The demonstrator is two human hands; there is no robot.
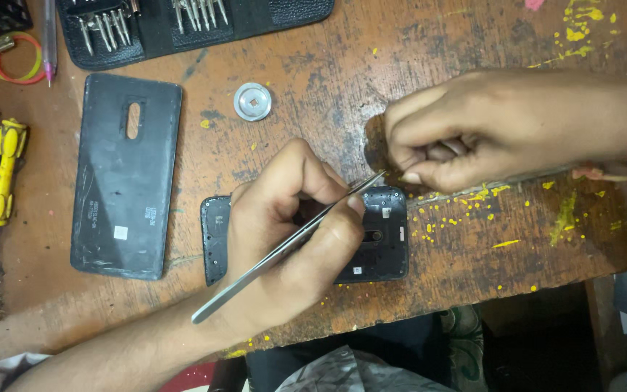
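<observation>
Centre frame, the left hand (292, 239) lies over a dark phone (382, 236) on the wooden surface (313, 65), fingers closed around steel tweezers (284, 250) whose tip points up-right. The right hand (488, 127), upper right, pinches something too small to tell. A back cover (125, 174) lies at left.

Both hands, the left hand (295, 232) and the right hand (488, 127), are bare, with no rings or gloves. The forearms are uncovered. A thin red band (615, 175) circles the right wrist. Light patterned cloth shows low in view.
</observation>
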